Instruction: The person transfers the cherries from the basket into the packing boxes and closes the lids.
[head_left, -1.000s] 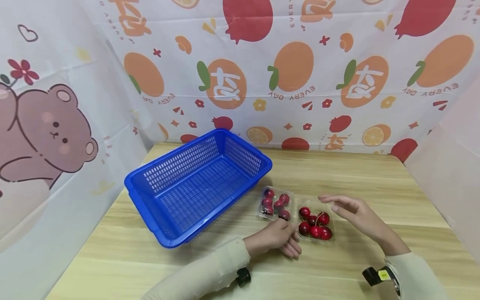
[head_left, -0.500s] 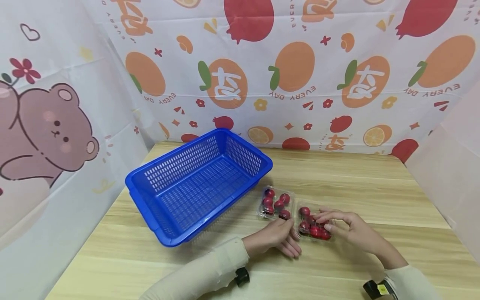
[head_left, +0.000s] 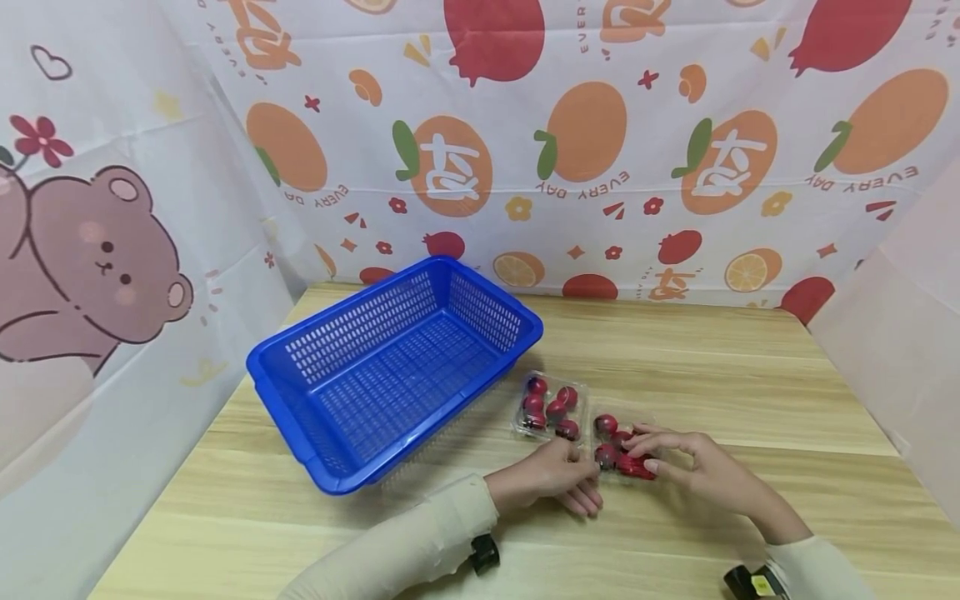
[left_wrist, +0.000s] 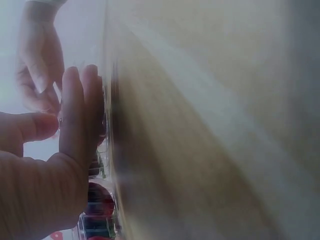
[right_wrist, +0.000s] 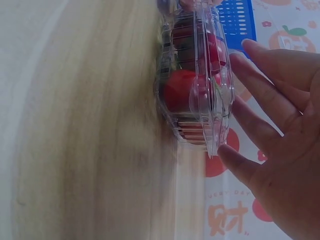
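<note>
A clear plastic clamshell box of red cherries [head_left: 606, 427] lies on the table between both hands. My left hand [head_left: 553, 468] rests at its near left side, fingers extended and thumb by the rim. My right hand [head_left: 701, 467] spreads over the box's right part, covering some cherries. In the right wrist view, the fingertips [right_wrist: 226, 151] meet the lid of the clamshell box [right_wrist: 192, 95], which lies down over the fruit. The left wrist view shows the left thumb [left_wrist: 42, 126] close against the straight fingers, which hide much of the box.
A second clamshell box of cherries [head_left: 555, 410] sits just left of the first, near the left hand. Behind it to the left stands a large blue plastic basket [head_left: 480, 392] with slotted sides. A fruit-print cloth [head_left: 517, 167] hangs along the table's back edge.
My right hand has come from the box's far right corner down onto its lid, its fingers moving left and nearer. The left hand stays by the box with little change.
</note>
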